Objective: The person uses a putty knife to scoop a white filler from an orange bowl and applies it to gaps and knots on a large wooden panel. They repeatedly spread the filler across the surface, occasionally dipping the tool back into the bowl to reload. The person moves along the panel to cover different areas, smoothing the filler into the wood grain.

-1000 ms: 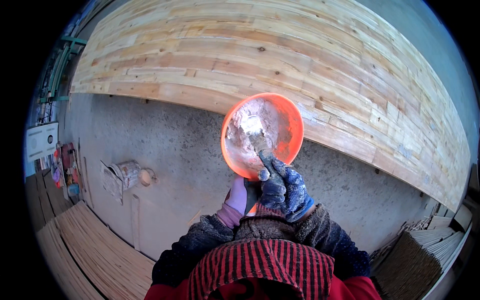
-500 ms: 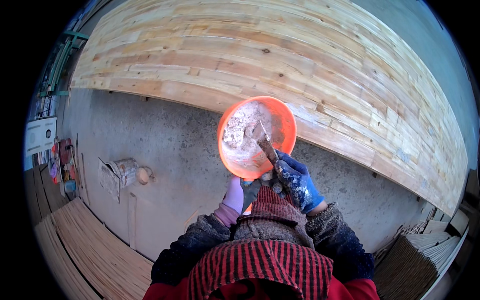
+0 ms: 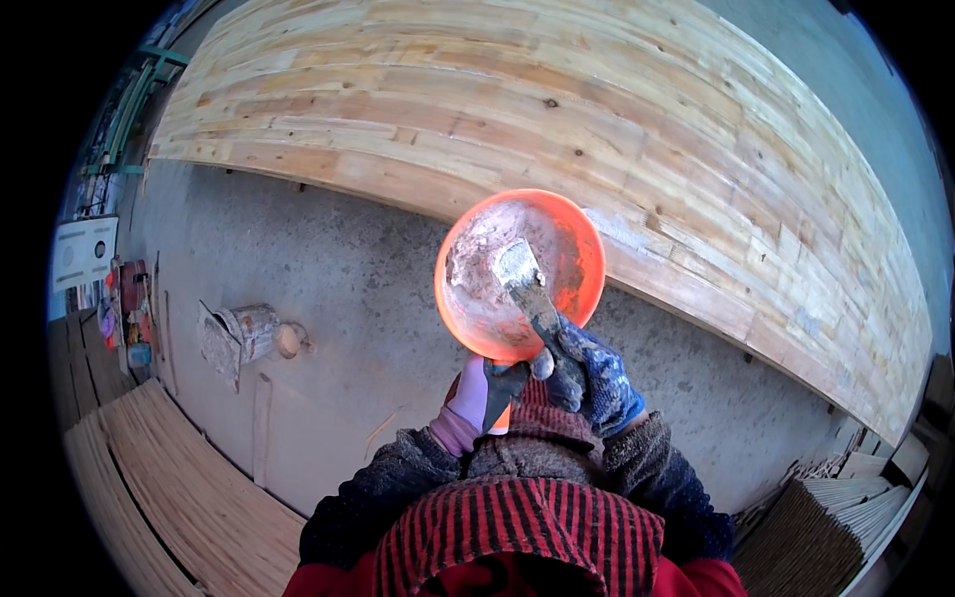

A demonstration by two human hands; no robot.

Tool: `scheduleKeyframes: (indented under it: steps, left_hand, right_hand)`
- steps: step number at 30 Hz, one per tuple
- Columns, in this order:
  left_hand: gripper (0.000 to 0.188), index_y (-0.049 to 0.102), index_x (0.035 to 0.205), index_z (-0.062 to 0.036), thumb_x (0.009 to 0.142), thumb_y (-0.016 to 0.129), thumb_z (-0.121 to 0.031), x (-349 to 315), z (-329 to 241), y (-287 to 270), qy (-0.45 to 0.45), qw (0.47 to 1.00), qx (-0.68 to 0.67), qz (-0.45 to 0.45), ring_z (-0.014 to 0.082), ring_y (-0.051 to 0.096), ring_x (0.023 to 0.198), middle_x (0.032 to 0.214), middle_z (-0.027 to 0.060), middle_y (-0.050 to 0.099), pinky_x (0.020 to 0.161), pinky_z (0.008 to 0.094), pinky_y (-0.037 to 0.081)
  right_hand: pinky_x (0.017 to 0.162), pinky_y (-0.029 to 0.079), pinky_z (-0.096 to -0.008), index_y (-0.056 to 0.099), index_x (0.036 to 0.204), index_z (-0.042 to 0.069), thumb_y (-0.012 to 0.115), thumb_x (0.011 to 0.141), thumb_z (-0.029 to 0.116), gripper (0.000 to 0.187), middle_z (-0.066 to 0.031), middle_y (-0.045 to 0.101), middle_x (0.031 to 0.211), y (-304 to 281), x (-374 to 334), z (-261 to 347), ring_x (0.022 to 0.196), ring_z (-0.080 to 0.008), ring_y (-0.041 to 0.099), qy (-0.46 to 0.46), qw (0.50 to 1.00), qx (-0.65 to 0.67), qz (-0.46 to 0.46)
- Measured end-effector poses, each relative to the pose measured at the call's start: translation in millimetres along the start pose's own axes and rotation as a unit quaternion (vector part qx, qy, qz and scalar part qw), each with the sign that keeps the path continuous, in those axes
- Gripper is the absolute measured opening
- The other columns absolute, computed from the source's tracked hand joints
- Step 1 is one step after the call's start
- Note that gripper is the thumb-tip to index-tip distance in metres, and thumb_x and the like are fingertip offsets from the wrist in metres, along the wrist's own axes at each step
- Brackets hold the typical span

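- One scraper (image 3: pixel 533 298) has been turned broad-face-up; it is clasped by the right hand (image 3: pixel 589 376), fingers closed.
- One bowl (image 3: pixel 585 249), centre frame, is gripped by the left hand (image 3: pixel 474 400), fingers curled.

ok so both forearms (image 3: pixel 398 473) were angled inward, left hand (image 3: pixel 477 398) clenched low, right hand (image 3: pixel 589 376) curled tight just beside it.
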State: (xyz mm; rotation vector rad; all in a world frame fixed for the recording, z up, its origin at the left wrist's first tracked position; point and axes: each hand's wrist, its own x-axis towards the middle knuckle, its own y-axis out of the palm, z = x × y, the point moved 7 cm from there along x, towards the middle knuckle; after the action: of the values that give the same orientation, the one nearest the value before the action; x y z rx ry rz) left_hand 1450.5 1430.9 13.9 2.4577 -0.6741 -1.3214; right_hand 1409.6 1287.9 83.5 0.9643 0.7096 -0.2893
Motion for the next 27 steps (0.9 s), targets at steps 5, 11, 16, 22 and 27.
scheduleKeyframes:
  steps: [5,11,16,22,27]
  left_hand:
    - [0.04,0.061,0.1,-0.0032,0.098,0.042,-0.039,-3,4,-16,-0.056,0.995,0.082,-0.018,0.0195,0.058,0.059,0.076,0.0072,0.062,0.054,0.0329,0.05]
    - [0.014,0.059,0.088,-0.007,0.083,0.067,-0.017,-16,10,-69,-0.044,0.995,0.07,-0.056,0.0134,0.056,0.052,0.067,0.0006,0.055,0.047,0.0264,0.048]
    - [0.014,0.059,0.091,-0.0061,0.082,0.067,-0.014,-32,4,-92,-0.034,0.99,0.094,-0.102,0.0162,0.055,0.05,0.067,0.0028,0.055,0.045,0.0296,0.046]
    - [0.016,0.057,0.093,-0.004,0.084,0.065,-0.015,-45,-14,-88,-0.028,0.979,0.157,-0.123,0.0153,0.055,0.05,0.067,0.0034,0.055,0.045,0.0285,0.045]
    - [0.014,0.058,0.092,-0.0042,0.084,0.064,-0.015,-45,-16,-89,-0.018,0.985,0.135,-0.11,0.0149,0.054,0.05,0.068,0.0032,0.055,0.046,0.0279,0.045]
  right_hand:
    - [0.042,0.036,-0.021,0.047,0.138,0.002,0.045,0.1,0.029,0.046,-0.0089,0.067,0.084,-22,-21,22,0.046,-0.0083,0.046,-0.095,0.994,-0.019,-0.059]
    - [0.048,0.043,-0.0219,0.048,0.139,0.008,0.051,0.1,0.026,0.044,-0.0069,0.067,0.089,-139,-60,50,0.056,-0.0083,0.055,-0.246,0.919,-0.104,-0.289]
    - [0.051,0.041,-0.0203,0.051,0.139,0.015,0.053,0.1,0.024,0.041,-0.0056,0.067,0.092,-198,-52,42,0.058,-0.0045,0.051,-0.256,0.879,-0.163,-0.368]
    - [0.055,0.037,-0.0193,0.054,0.139,0.015,0.055,0.096,0.005,0.043,0.008,0.049,0.079,-209,-13,37,0.061,-0.0035,0.039,-0.33,0.815,-0.302,-0.369]
    - [0.061,0.048,-0.0402,0.055,0.135,0.015,0.06,0.088,0.008,0.048,-0.0174,0.063,0.081,-179,-2,48,0.066,-0.0323,0.06,-0.278,0.513,-0.691,-0.426]
